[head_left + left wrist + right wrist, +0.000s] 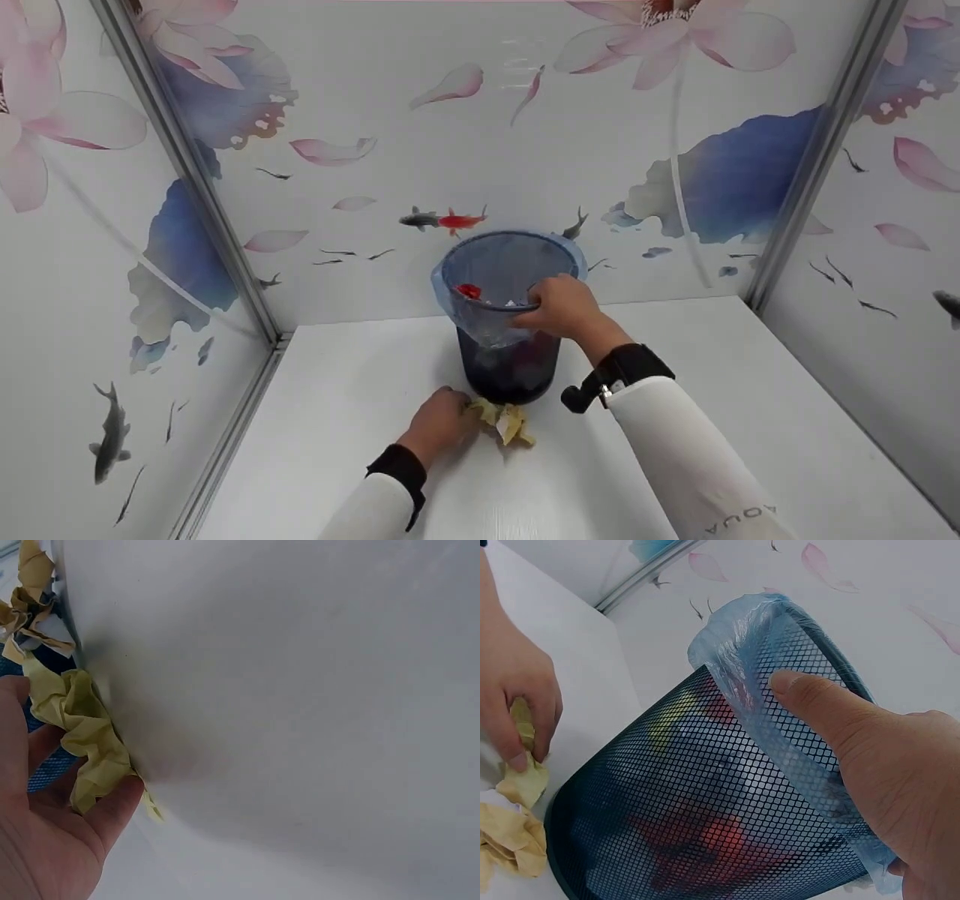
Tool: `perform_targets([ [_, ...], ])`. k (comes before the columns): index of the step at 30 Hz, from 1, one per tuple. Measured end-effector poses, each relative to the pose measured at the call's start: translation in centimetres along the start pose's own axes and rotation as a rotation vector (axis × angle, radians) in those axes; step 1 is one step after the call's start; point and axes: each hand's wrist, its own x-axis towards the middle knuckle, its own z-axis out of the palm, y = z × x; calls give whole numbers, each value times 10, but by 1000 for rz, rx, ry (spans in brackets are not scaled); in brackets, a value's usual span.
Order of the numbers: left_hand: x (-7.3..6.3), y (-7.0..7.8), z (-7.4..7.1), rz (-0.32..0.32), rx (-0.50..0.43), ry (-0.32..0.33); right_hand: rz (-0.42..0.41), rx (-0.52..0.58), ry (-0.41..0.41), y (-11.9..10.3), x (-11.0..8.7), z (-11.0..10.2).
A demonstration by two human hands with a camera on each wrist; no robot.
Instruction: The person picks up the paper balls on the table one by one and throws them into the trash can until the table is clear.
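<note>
A dark mesh wastebasket (510, 371) lined with a blue plastic bag (739, 637) stands on the white table, with red and other coloured bits showing through its mesh. My right hand (562, 306) grips its near right rim, thumb outside over the bag's folded edge, other fingers inside and mostly hidden. At the foot of the basket, my left hand (444, 421) pinches a crumpled pale yellow paper (94, 739) between thumb and fingers. Right beside that paper lies a crumpled darker yellow paper (514, 836) with a white patch.
White panels printed with flowers and fish enclose the table (360, 390) at the back and both sides. Metal posts (187, 165) stand at the corners. The basket is close to the back panel (360, 277).
</note>
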Motion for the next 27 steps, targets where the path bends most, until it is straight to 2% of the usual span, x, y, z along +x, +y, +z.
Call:
perform_targets([
  [9, -5, 2, 0, -21, 30, -7, 18, 18, -14, 0, -2, 0],
  [16, -11, 2, 1, -29, 118, 50, 21, 7, -11, 0, -2, 0],
  [22, -19, 5, 5, -55, 86, 71, 31, 22, -20, -1, -2, 0],
  [27, -23, 10, 6, -48, 74, 85, -7, 5, 6, 1, -3, 0],
])
